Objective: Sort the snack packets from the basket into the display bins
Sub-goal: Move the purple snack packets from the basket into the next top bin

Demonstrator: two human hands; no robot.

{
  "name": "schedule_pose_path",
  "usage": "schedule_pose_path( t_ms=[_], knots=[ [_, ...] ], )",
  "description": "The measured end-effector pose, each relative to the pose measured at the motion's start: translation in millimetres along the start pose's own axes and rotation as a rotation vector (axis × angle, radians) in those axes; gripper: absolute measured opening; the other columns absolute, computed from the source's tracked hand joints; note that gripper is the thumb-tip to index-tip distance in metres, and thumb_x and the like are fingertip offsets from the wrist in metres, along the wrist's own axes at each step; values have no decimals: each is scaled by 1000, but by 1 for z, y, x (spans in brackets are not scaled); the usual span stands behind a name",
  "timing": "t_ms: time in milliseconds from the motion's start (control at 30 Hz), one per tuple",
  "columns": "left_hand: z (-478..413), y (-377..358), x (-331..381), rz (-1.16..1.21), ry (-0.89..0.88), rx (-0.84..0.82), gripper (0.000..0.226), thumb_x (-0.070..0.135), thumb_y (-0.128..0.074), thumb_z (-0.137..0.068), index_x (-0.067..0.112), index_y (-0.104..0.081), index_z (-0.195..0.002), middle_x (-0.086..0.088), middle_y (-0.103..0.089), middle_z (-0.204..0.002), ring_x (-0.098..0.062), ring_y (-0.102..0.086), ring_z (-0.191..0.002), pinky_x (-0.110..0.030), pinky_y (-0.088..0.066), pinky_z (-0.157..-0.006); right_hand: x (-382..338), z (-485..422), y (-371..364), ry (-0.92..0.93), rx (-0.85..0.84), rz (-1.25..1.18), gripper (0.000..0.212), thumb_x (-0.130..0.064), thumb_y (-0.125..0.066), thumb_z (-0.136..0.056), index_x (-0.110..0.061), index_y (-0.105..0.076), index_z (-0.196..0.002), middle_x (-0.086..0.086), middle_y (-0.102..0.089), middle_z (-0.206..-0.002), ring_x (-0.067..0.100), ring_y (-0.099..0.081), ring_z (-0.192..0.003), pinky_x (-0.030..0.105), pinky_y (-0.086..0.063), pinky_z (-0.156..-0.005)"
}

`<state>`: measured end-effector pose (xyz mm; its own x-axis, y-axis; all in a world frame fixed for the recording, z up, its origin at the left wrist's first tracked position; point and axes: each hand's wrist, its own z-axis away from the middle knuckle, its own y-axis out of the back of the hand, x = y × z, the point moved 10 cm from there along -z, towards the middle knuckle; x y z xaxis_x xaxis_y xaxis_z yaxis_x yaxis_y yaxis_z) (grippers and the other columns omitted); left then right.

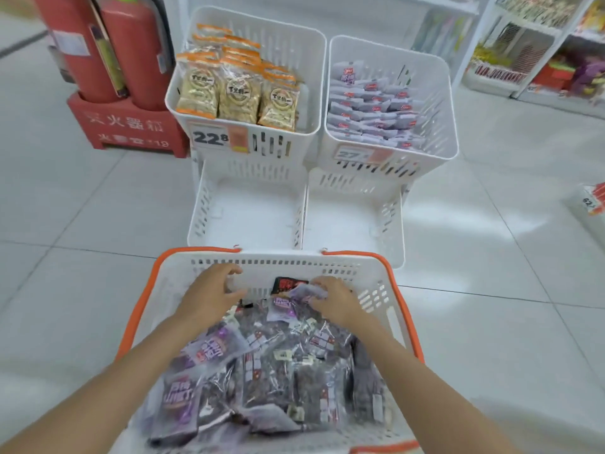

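Pinching a pale purple snack packet near the far wall of the white shopping basket at 6 o'clock, the right hand curls around it. At its 9 o'clock the left hand hovers, fingers loosely curled, holding nothing. Display bins stand at 12 o'clock.

2 red fire extinguishers, stocked shelves

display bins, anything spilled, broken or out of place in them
Nothing looks spilled or broken. The upper left bin and upper right bin hold neat packets; the lower left bin and lower right bin hold nothing.
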<state>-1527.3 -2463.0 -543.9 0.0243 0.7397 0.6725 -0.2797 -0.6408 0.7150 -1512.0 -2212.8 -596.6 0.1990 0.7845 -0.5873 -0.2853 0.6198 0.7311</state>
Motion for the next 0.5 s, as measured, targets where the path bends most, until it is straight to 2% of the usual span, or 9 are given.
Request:
schedule_pose_path(
  t_ms=[67,133,233,300,400,433,500],
  knots=[
    [7,-2,-13,21,6,6,42,30,-73,-88,22,-58,-127,2,-57,-125,-6,-57,-97,-24,-44,-84,3,-10,-12,33,86,116,59,-29,-67,-82,-14,-52,-137,7,-59,-129,26,-54,-121,35,-46,-99],
    [8,-2,-18,34,-9,23,44,30,-73,-88,23,-57,-128,3,-56,-127,-5,-56,-97,-22,-43,-84,8,-21,-17,16,159,250,67,-30,-70,-84,-15,-44,-143,7,-56,-135,27,-50,-126,40,-41,-105],
    [13,-2,-19,25,-34,22,45,29,-71,-90,22,-54,-132,4,-53,-128,-7,-56,-98,-23,-44,-86,29,-36,-34,-13,116,523,56,-35,-70,-84,-17,-49,-133,7,-55,-129,30,-49,-123,40,-39,-103],
    [19,-3,-21,40,-16,2,45,27,-70,-90,22,-54,-132,3,-52,-127,-8,-56,-97,-26,-47,-89,39,-37,-41,4,91,531,43,-28,-68,-86,-19,-53,-125,7,-52,-128,29,-47,-121,40,-39,-103],
    [23,-9,-27,81,2,-21,46,25,-71,-90,21,-54,-132,1,-52,-130,-10,-54,-100,-29,-47,-96,31,-39,-35,29,129,446,12,-17,-57,-92,-17,-59,-104,5,-65,-105,25,-60,-98,37,-48,-87],
    [23,-12,-28,98,13,-30,46,25,-70,-90,21,-53,-133,1,-52,-131,-10,-54,-101,-28,-47,-95,25,-41,-30,48,147,429,9,-20,-53,-95,-16,-61,-98,5,-66,-97,24,-61,-90,36,-49,-81],
    [21,-17,-31,135,41,-45,51,28,-69,-91,20,-48,-137,1,-54,-129,-11,-55,-103,-27,-46,-90,4,-39,-15,83,178,309,16,-26,-51,-99,-15,-61,-93,2,-64,-88,21,-61,-80,33,-48,-72]
  ],
)
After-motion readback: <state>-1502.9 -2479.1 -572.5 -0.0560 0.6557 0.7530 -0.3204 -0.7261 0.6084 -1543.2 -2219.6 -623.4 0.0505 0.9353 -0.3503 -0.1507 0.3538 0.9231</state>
